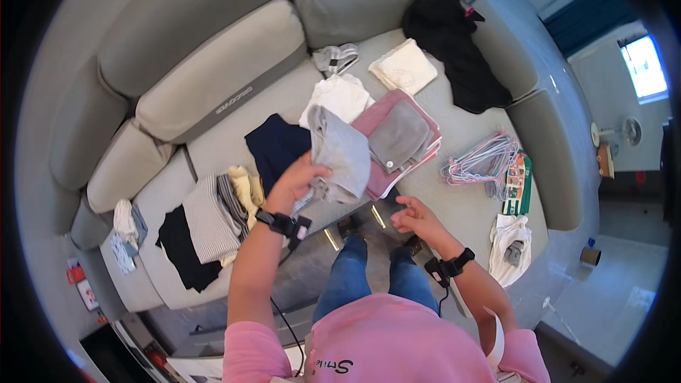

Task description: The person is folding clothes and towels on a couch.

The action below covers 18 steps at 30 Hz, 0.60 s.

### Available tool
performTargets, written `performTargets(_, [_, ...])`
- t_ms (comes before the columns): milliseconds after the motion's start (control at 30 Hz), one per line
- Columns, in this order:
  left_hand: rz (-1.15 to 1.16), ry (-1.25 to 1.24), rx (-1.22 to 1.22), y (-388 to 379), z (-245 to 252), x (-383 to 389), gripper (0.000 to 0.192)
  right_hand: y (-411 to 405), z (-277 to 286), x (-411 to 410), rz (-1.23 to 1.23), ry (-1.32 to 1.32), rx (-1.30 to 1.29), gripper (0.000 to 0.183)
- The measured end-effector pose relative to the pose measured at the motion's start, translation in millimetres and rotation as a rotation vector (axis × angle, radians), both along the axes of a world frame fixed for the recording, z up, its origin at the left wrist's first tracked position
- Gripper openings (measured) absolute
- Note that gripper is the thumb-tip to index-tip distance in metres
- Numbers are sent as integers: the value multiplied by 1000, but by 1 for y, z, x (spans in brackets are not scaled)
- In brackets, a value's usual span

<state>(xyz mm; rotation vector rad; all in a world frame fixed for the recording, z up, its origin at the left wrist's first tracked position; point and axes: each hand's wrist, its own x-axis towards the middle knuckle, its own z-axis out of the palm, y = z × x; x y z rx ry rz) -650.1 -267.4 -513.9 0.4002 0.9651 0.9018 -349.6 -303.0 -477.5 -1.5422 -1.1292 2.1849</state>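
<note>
My left hand [299, 176] grips the lower left edge of a folded light grey cloth garment [340, 157], its thumb on top. To its left, partly under the hand, lies a navy blue folded garment [276, 143]. A white garment [340, 97] lies just beyond the grey one. My right hand [414, 215] is held over the sofa's front edge with nothing in it, its fingers partly curled and apart. Beyond it are folded pink cloths [382, 111] with a folded grey cloth [401, 135] on top.
The grey sofa [207, 154] also bears a cream folded cloth [404, 66], a black garment [457, 58], a heap of wire hangers [481, 162], a green box [518, 183], a white garment [511, 250], a striped garment [210, 221] and another black garment [183, 250].
</note>
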Motion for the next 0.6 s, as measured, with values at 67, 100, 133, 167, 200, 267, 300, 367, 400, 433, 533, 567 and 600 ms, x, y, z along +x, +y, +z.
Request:
performTargets(67, [-40,56,23,35,-7,-21,48,-5,-1,18,-32,-29,-33,45])
performTargets(100, [-80,84,6,55,-7,-25,50,-9,-1,31,-60,-55,-50,44])
performTargets(133, [-109,90,-10,74,-7,-29,49,-14,-3,43,-109,-84,-56,43])
performTargets(167, [-121,169,-2,90,-8,-34,50,-20,-7,54,-156,-113,-63,43])
performTargets(200, [-148,280,8,107,-15,-41,51,-25,-10,64,-204,-144,-70,42])
performTargets(267, [-108,421,146,127,-47,-67,56,-34,-15,74,-218,-194,-51,40])
performTargets(300, [-106,910,141,129,-63,-71,54,-38,-19,79,-230,-223,-46,39])
performTargets(367, [-195,1420,98,123,-95,-90,51,-43,-24,84,-228,-246,-53,37])
performTargets(400, [-281,1448,46,112,-114,-112,49,-43,-25,81,-205,-238,-52,36])
performTargets(433, [-412,1451,15,111,-121,-106,47,-47,-29,87,-223,-249,-53,35])
performTargets(533, [-445,1305,219,90,-143,-33,38,-62,-41,120,-314,-296,-78,32])
performTargets(567, [-430,1255,273,77,-154,-20,37,-63,-50,127,-278,-307,-34,32])
performTargets(600, [-507,1180,315,67,-160,-6,36,-67,-58,140,-271,-344,-1,31])
